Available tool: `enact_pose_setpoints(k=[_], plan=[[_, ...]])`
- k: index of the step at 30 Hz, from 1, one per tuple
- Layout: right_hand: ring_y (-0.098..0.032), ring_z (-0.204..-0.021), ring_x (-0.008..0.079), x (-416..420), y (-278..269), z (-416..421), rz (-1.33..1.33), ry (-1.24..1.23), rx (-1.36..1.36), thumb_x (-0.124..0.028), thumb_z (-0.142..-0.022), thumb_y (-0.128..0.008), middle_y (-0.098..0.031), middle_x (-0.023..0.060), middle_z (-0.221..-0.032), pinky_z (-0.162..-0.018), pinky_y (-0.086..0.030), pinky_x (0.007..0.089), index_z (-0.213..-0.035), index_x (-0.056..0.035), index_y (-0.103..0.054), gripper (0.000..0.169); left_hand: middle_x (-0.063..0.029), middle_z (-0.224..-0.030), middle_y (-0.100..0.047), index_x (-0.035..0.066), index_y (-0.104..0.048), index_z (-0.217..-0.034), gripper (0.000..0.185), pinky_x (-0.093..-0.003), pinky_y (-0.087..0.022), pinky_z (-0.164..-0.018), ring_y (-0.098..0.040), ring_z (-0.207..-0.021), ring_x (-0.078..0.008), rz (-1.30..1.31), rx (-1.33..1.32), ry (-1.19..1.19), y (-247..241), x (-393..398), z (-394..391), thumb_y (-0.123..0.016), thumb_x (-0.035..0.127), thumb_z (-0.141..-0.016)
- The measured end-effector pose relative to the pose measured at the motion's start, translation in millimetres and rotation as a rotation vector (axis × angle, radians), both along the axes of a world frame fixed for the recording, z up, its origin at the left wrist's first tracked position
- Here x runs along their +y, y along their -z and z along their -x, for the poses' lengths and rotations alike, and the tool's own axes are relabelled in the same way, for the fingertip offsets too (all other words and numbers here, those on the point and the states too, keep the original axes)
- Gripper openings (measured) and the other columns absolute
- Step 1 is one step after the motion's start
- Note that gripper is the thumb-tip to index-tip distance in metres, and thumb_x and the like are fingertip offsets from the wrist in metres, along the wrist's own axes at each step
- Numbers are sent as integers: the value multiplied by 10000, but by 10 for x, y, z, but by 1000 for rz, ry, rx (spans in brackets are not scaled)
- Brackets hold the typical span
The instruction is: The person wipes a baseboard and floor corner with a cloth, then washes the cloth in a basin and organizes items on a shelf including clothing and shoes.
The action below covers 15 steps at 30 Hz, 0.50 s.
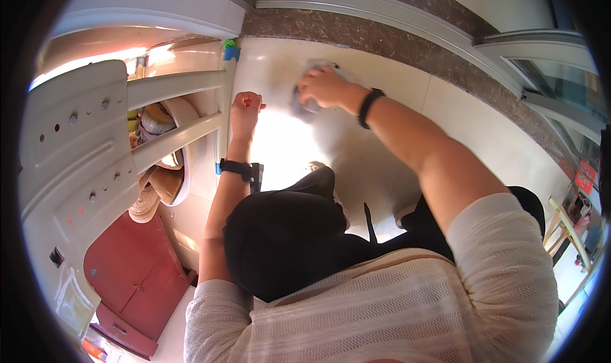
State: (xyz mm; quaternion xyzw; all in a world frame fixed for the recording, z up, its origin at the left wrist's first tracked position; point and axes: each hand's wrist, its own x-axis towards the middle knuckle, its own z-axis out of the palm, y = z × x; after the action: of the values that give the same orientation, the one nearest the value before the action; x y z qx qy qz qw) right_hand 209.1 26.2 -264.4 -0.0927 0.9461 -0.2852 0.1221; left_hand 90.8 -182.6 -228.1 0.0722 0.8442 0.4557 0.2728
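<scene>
My right hand (323, 87) presses a grey cloth (305, 110) onto the pale tiled floor (405, 100). The cloth is blurred and partly covered by my fingers. My left hand (246, 107) is held as a fist beside the leg of a white metal frame (222, 90), and I see nothing in it. Bright light washes out the stretch of floor between my hands. My bent knees in black trousers (277, 239) are just behind, with a shoe tip (316, 165) on the floor in front of them.
A brown stone threshold (334, 26) and the white track of a sliding door (363, 5) border the floor ahead. Left, behind the frame's rails, a white basin (195, 138) holds several shoes. A red cabinet (138, 277) stands lower left, a wooden stool (568, 229) far right.
</scene>
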Motion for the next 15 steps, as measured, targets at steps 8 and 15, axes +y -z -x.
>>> enact_pose_setpoints(k=[8, 15], plan=[[-477, -1064, 186, 1253, -169, -1391, -71, -175, -253, -133, -640, -624, -593, -90, -937, -909, -315, 391, -588, -256, -672, 142, -59, -795, -622, 9, -567, -898, 108, -231, -489, -626, -645, -718, -141, -96, -16, 213, -880, 732, 289, -584, 112, -870], [-566, -877, 235, 1091, -169, -926, 125, 194, 293, -67, -657, -578, -630, -42, -818, -723, -469, 380, -726, -220, -693, 203, -55, -929, -621, 42, -570, -1021, 204, -285, -486, -816, -620, -878, -149, -148, -16, 520, -2019, 1943, 140, -536, 215, -918]])
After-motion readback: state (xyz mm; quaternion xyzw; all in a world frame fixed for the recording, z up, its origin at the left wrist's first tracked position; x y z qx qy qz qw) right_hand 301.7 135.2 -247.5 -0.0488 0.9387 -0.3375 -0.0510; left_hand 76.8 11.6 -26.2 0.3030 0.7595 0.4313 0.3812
